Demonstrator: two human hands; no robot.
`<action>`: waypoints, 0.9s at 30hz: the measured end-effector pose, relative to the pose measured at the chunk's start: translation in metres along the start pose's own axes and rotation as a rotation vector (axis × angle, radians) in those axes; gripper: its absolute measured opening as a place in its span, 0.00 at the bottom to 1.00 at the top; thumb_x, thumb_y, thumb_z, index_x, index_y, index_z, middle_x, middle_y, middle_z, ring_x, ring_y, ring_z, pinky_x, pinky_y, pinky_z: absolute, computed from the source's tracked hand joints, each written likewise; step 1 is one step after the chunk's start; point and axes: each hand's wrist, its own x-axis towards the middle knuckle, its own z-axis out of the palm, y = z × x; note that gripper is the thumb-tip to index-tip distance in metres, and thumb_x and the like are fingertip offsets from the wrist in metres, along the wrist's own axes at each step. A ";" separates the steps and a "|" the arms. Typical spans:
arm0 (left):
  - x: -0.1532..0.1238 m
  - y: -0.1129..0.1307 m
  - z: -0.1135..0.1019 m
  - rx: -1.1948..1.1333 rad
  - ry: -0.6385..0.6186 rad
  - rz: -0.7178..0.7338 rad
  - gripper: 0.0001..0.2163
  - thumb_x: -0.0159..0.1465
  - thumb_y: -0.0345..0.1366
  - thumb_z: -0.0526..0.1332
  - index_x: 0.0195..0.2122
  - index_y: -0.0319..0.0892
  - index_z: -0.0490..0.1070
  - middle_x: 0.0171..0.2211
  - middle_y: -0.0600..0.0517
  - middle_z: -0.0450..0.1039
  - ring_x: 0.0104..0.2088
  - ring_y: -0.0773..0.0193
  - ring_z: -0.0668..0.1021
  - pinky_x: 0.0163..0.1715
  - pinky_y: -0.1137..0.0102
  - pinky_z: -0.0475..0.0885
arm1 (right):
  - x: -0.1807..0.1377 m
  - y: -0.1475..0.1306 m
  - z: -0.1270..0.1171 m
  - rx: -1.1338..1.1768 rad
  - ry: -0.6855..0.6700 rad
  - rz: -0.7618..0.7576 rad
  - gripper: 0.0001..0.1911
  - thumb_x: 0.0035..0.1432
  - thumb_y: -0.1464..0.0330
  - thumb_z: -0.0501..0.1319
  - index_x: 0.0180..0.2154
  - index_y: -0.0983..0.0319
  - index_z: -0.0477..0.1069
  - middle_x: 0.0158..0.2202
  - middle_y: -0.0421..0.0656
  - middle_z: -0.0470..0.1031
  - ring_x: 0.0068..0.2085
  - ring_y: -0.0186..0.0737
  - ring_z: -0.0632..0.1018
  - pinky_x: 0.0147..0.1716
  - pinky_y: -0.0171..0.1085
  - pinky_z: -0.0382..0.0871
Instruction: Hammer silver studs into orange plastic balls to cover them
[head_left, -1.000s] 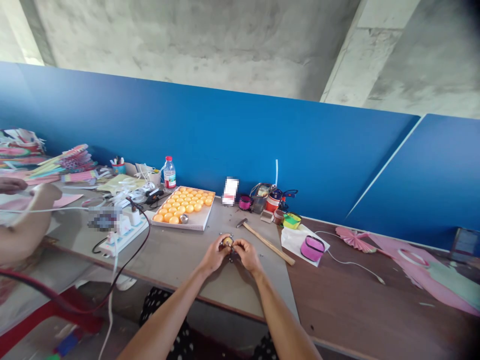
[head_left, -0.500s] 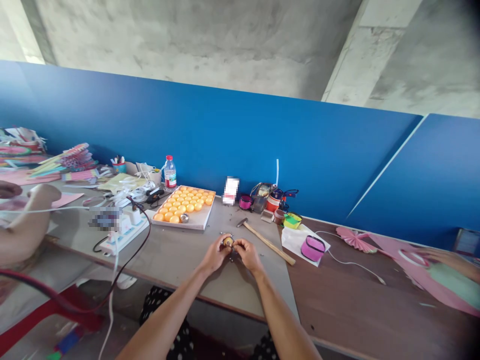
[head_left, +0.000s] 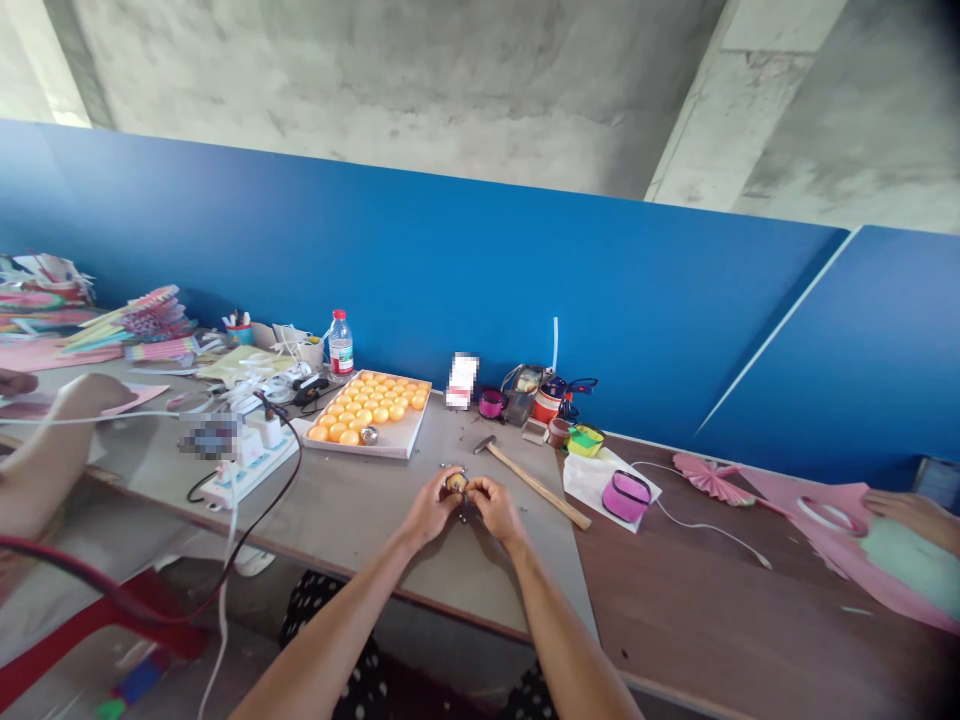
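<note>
Both my hands meet over the grey table [head_left: 352, 510] around a small round orange object [head_left: 454, 483]. My left hand [head_left: 429, 508] curls around its left side. My right hand [head_left: 496, 508] pinches it from the right, with a small dark part between the fingers that I cannot make out. A hammer [head_left: 531, 482] with a wooden handle lies just right of my hands. A white tray of orange balls [head_left: 369, 412] sits behind and to the left.
A power strip [head_left: 244, 462] with cables, a water bottle [head_left: 340, 347] and paper fans lie at the left. Tape rolls, a pink pouch [head_left: 625, 496] and pink paper lie at the right. Another person's arm [head_left: 45, 450] is at the left, another hand [head_left: 911, 512] at the far right.
My hands stay on the orange object, barely moving. The arm at the left has shifted slightly, and a hand has come into view on the pink paper at the far right.
</note>
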 end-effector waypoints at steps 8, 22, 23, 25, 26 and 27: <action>0.000 0.000 0.000 0.037 0.003 0.013 0.19 0.53 0.34 0.60 0.48 0.42 0.67 0.36 0.50 0.73 0.33 0.64 0.73 0.38 0.68 0.68 | -0.001 -0.001 0.000 -0.013 0.004 -0.009 0.06 0.47 0.67 0.53 0.25 0.61 0.67 0.26 0.39 0.71 0.29 0.35 0.70 0.31 0.34 0.62; -0.003 0.008 0.001 0.150 0.015 0.034 0.20 0.53 0.32 0.58 0.48 0.42 0.66 0.36 0.50 0.73 0.34 0.63 0.73 0.40 0.67 0.67 | 0.003 0.007 0.000 -0.006 0.035 0.039 0.04 0.46 0.67 0.55 0.25 0.61 0.64 0.22 0.36 0.67 0.26 0.33 0.67 0.29 0.33 0.62; -0.003 0.008 0.001 0.149 0.019 0.037 0.19 0.53 0.32 0.58 0.48 0.43 0.66 0.36 0.50 0.73 0.35 0.63 0.73 0.40 0.67 0.67 | 0.003 0.007 0.000 -0.010 0.038 0.040 0.04 0.46 0.67 0.55 0.25 0.61 0.64 0.22 0.36 0.67 0.26 0.33 0.67 0.29 0.33 0.61; -0.003 0.007 0.001 0.150 0.027 0.044 0.19 0.53 0.31 0.58 0.48 0.43 0.67 0.36 0.50 0.73 0.36 0.62 0.74 0.41 0.66 0.67 | 0.003 0.007 0.001 -0.025 0.047 0.036 0.04 0.46 0.67 0.54 0.24 0.61 0.64 0.23 0.36 0.67 0.26 0.33 0.67 0.29 0.33 0.62; -0.003 0.007 0.001 0.153 0.032 0.048 0.19 0.52 0.31 0.58 0.47 0.44 0.67 0.37 0.50 0.73 0.36 0.62 0.74 0.42 0.66 0.66 | 0.003 0.007 0.001 -0.035 0.052 0.032 0.04 0.46 0.67 0.54 0.24 0.61 0.64 0.23 0.36 0.68 0.26 0.34 0.67 0.29 0.33 0.62; -0.003 0.007 0.001 0.156 0.036 0.053 0.19 0.52 0.31 0.58 0.47 0.44 0.67 0.37 0.50 0.73 0.37 0.61 0.74 0.43 0.66 0.66 | 0.003 0.006 0.001 -0.047 0.058 0.027 0.04 0.46 0.67 0.54 0.24 0.60 0.64 0.23 0.37 0.68 0.27 0.34 0.68 0.30 0.34 0.62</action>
